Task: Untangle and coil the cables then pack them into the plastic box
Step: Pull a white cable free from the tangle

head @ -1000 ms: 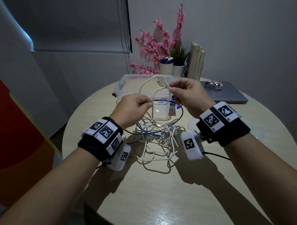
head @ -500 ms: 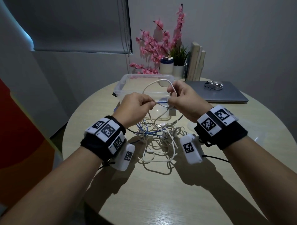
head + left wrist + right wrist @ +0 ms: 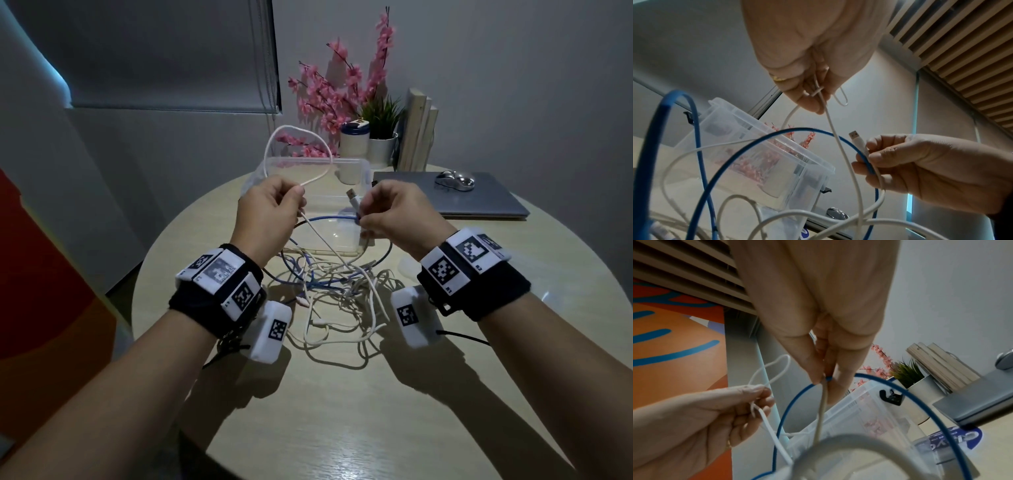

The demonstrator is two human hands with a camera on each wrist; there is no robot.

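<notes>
A tangle of white and blue cables [image 3: 337,291] lies on the round table between my wrists. My left hand [image 3: 274,202] is raised above it and pinches a thin white cable [image 3: 294,137], which loops upward in front of the clear plastic box [image 3: 308,164]. My right hand [image 3: 387,212] pinches a white USB plug [image 3: 352,198] together with a blue cable [image 3: 322,219]. The left wrist view shows the plug [image 3: 858,141] sticking up from the right fingers and the blue cable [image 3: 748,146] arching over the box [image 3: 760,146]. In the right wrist view the blue cable [image 3: 797,395] is pinched at my fingertips.
Behind the box stand a white cup [image 3: 354,140], a potted plant [image 3: 382,137], pink flowers [image 3: 339,89] and books [image 3: 418,133]. A closed laptop [image 3: 479,202] with a mouse [image 3: 454,180] on it lies at the back right. The table's near half is bare wood.
Both hands have pulled apart. The left hand has lifted the white cable into a taller loop, and the USB plug now stands free in the right hand.
</notes>
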